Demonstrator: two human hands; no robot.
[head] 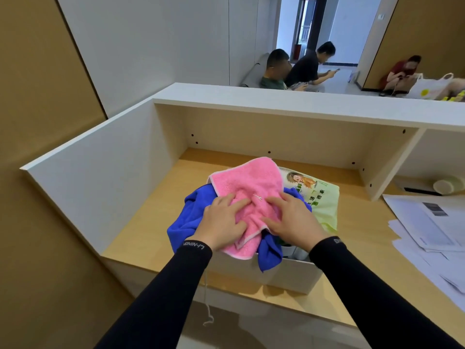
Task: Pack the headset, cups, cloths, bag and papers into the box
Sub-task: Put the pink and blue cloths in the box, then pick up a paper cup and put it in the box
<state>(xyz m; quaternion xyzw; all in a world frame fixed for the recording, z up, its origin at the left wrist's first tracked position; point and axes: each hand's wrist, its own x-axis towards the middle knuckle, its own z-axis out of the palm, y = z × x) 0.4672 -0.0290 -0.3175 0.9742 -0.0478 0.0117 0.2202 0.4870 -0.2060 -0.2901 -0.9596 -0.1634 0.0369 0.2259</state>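
A white box stands on the wooden desk in front of me. A pink cloth lies on top of its contents, over a blue cloth that spills over the left and front rims. A pale green printed bag sticks out at the right. My left hand and my right hand both press flat on the pink cloth with spread fingers. Loose papers lie on the desk at the right. A pale cup lies on its side at the far right. No headset shows.
The desk sits in a white cubby with a side panel on the left, a shelf above and a divider on the right. Three people sit beyond the partition. A white carrier bag rests on the shelf top.
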